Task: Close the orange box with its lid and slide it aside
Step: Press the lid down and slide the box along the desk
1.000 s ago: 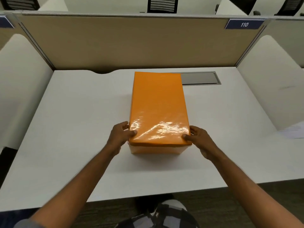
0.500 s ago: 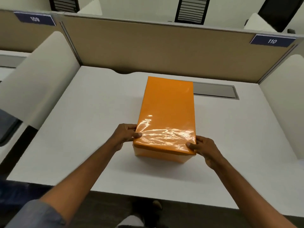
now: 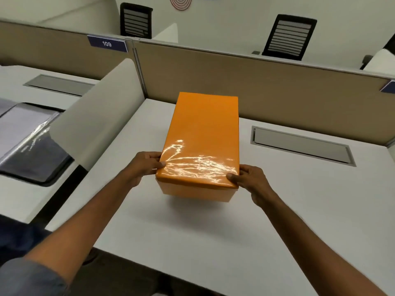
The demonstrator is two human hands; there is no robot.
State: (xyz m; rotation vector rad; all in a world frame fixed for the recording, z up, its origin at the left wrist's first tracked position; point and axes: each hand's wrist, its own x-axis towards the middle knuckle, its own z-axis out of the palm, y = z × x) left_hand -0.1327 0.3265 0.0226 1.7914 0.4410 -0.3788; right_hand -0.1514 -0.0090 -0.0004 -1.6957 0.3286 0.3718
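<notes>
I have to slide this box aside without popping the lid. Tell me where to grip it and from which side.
Grip the box low on its two long side walls near the front corners, below the lid, coming in from left and right. The left hand and right hand already flank those corners. The lid overhangs the walls, so upward pressure on its rim could lift it.

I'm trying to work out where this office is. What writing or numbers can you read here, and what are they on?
"109": white digits on the dark blue plate atop the tan desk partition.
A second dark blue plate at the right edge is cut off, unreadable.
The glossy orange cardboard box shows no text.
</notes>
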